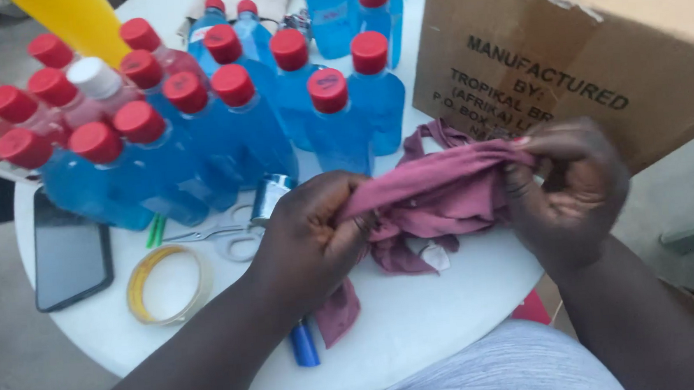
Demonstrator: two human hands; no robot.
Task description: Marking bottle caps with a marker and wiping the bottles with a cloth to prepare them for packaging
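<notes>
Grey fabric over the person's lap (493, 373) fills the bottom edge, just below the round white table (424, 329), which serves as the landmark. Toward that table's left rim lie a dark phone (71, 256) and a roll of clear tape (166, 283), with scissors (226, 237) beside it and a blue lighter (303, 344) nearer the front edge. Behind them, across the table's far half, stands a crowd of blue bottles with red caps (217, 123). Over the table's middle, the left hand (309, 239) is clenched around one end of a maroon cloth (438, 196), and the right hand (565, 190) pinches the other end between curled fingers, stretching it taut just above the tabletop. A brown cardboard box (592, 52) sits at the table's right rim. Judging by the closeness, a sharp tug or sweep of the cloth could knock the nearest bottles over, or its dangling tail could drag the lighter off the edge.
</notes>
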